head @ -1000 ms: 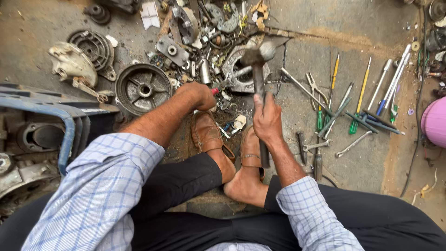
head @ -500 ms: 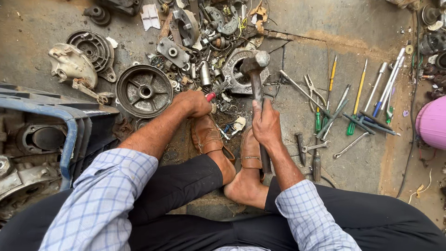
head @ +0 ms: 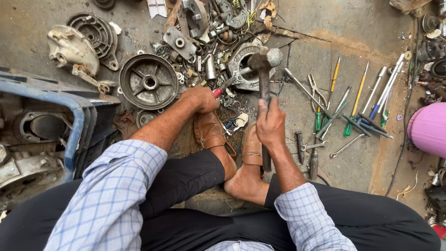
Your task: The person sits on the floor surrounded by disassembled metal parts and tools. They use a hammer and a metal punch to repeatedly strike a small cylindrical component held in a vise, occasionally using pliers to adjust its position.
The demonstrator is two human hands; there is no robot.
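— Right, where's the hammer sitting?

— Its head is up over the scrap pile near the far edge of the floor, with the right hand wrapped fully round the handle about midway. Held that way, the head hangs above the work rather than resting on it.

— And the other hand?

— The left hand is closed round a red-handled tool, pinning it low among the small parts, probably so its tip stays put under the hammer. What the tip touches is too cluttered to tell.

— Around them?

— Brown sandals sit just beneath both hands, feet drawn in close. A round ribbed hub lies to the left of the left hand, a row of screwdrivers and spanners lies fanned out to the right within reach, and a blue metal frame stands at the left edge.

— Surface?

— Bare, stained concrete floor, oily and strewn with metal bits; a pink round object shows at the right edge.
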